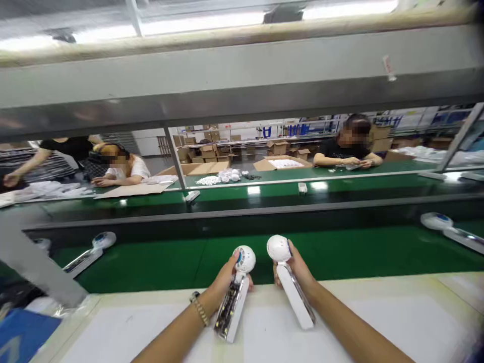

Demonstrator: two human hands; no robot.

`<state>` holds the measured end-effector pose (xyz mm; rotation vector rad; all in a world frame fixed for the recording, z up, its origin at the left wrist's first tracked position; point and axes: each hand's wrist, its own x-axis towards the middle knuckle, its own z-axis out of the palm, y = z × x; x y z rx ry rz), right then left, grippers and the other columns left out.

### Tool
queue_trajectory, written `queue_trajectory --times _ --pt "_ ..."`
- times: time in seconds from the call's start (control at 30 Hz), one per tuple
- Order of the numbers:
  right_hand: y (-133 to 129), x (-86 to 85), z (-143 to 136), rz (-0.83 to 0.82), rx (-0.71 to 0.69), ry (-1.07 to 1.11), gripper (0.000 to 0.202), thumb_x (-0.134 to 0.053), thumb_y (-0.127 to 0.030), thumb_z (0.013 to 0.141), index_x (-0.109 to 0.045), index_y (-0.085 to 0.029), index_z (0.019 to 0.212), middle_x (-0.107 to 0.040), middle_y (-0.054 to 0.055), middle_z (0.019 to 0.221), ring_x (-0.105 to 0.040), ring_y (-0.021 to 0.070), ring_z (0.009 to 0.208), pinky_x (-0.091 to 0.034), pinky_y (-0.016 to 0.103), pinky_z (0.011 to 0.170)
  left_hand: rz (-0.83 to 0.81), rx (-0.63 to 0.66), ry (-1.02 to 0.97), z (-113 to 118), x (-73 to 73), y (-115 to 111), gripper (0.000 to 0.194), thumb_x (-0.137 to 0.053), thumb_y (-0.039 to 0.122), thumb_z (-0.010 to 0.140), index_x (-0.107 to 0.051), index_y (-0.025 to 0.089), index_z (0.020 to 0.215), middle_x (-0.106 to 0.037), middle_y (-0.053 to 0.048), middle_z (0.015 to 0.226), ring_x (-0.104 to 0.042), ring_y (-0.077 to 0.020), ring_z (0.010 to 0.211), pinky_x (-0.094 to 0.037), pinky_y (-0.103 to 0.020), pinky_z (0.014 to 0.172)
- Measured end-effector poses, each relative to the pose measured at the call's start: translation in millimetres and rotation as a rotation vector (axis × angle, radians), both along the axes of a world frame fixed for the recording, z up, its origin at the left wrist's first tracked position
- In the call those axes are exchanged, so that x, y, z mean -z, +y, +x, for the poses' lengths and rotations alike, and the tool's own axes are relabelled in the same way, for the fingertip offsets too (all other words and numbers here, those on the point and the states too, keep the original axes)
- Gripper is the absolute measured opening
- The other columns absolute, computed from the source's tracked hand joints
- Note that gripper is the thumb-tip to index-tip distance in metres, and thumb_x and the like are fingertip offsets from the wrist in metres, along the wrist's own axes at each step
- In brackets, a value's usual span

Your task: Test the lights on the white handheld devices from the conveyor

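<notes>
My left hand (pixel 224 283) is closed around a white device with a round head and a long handle (pixel 237 310). Its handle points down toward me, and the side facing up looks dark and shiny, with small parts showing. A second device of the same kind (pixel 295 297) is in my right hand (pixel 301 268), whose fingers wrap its neck and head. That one shows a smooth white back along the handle. Both are held tilted over the near edge of the green belt (pixel 170 262), their round heads pointing away from me and apart from each other.
More such devices lie on the belt at the left (pixel 91 252) and right (pixel 451 229). Pale boards (pixel 397 317) cover my near worktop. Across the line, several people sit or stand beside white parts (pixel 227 176) and an open carton (pixel 283 162). A metal post (pixel 38 262) stands at left.
</notes>
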<state>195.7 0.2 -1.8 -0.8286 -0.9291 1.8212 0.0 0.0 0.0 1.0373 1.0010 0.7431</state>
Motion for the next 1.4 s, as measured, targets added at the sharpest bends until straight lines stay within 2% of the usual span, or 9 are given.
queue_trajectory --times 0.13,0.23,0.37,0.47,0.67,0.83,1.0,1.27,1.4 --pt "7 4.2 13 0.340 0.258 -0.269 0.056 -0.041 -0.065 0.075 -0.059 -0.012 0.075 -0.063 0.006 0.056 -0.060 0.0170 0.048 -0.048 0.026 0.045 0.236 -0.367 0.155 -2 -0.1 6 0.057 -0.048 0.064 0.069 -0.056 0.009 0.080 -0.062 -0.010 0.064 -0.058 -0.0168 0.051 -0.045 -0.026 0.047" --pt "20 10.4 29 0.441 0.414 -0.385 0.054 -0.068 -0.046 0.061 -0.053 -0.015 0.102 -0.065 0.009 0.096 -0.061 0.0224 0.088 -0.049 0.032 0.076 0.349 -0.552 0.305 -11 -0.2 13 0.057 -0.063 0.045 0.067 -0.044 0.011 0.110 -0.061 -0.012 0.092 -0.061 -0.0208 0.077 -0.049 -0.033 0.069" --pt "35 22.6 47 0.529 0.603 -0.636 0.056 -0.066 -0.031 0.065 -0.045 -0.016 0.114 -0.053 0.014 0.118 -0.045 0.0276 0.112 -0.036 0.045 0.094 0.570 -0.595 0.521 -14 -3.5 15 0.067 -0.059 0.031 0.074 -0.025 0.013 0.129 -0.031 -0.016 0.135 -0.028 -0.0259 0.125 -0.022 -0.040 0.104" --pt "29 20.7 46 0.715 0.658 -0.804 0.035 -0.052 -0.021 0.074 -0.049 -0.017 0.109 -0.052 0.013 0.115 -0.045 0.0253 0.110 -0.034 0.044 0.095 1.070 -0.484 0.793 -4 -9.3 3 0.065 -0.053 0.024 0.078 -0.020 0.010 0.132 -0.013 -0.019 0.142 -0.011 -0.0276 0.131 -0.014 -0.046 0.107" --pt "-14 10.2 1 1.233 0.478 -0.947 0.022 -0.037 -0.009 0.073 -0.057 -0.017 0.071 -0.060 0.007 0.071 -0.055 0.0200 0.072 -0.046 0.033 0.070 1.737 0.107 0.865 19 -13.2 -30 0.059 -0.045 0.009 0.079 -0.020 0.010 0.133 -0.030 -0.021 0.135 -0.023 -0.0297 0.128 -0.028 -0.052 0.101" --pt "-41 17.2 -26 1.520 0.271 -0.949 0.021 -0.040 -0.012 0.065 -0.053 -0.019 0.051 -0.059 0.005 0.051 -0.051 0.0165 0.049 -0.045 0.027 0.051 1.803 0.343 0.709 19 -12.8 -32 0.053 -0.048 0.018 0.080 -0.027 0.008 0.128 -0.050 -0.019 0.117 -0.041 -0.0277 0.116 -0.042 -0.047 0.092" --pt "-44 19.8 -25 1.510 0.197 -1.032 0.023 -0.041 -0.012 0.066 -0.057 -0.018 0.051 -0.060 0.005 0.048 -0.052 0.0169 0.045 -0.043 0.027 0.046 1.739 0.396 0.617 18 -8.4 -30 0.043 -0.050 0.018 0.079 -0.036 0.008 0.119 -0.057 -0.014 0.099 -0.054 -0.0228 0.094 -0.051 -0.040 0.080" --pt "-26 11.7 -23 1.296 0.179 -1.148 0.033 -0.042 -0.009 0.076 -0.052 -0.005 0.108 -0.060 0.017 0.106 -0.053 0.0223 0.103 -0.045 0.034 0.088 1.660 0.205 0.840 18 -8.0 -26 0.042 -0.038 0.005 0.079 -0.036 0.005 0.121 -0.047 -0.020 0.117 -0.042 -0.0262 0.113 -0.042 -0.047 0.093" --pt "-29 11.6 -21 1.299 0.117 -1.157 0.030 -0.042 -0.010 0.077 -0.054 -0.004 0.104 -0.061 0.018 0.102 -0.056 0.0237 0.098 -0.047 0.035 0.086 1.726 0.205 0.840 18 -10.0 -27 0.041 -0.042 0.010 0.081 -0.037 0.005 0.121 -0.048 -0.020 0.117 -0.041 -0.0274 0.114 -0.042 -0.048 0.093"
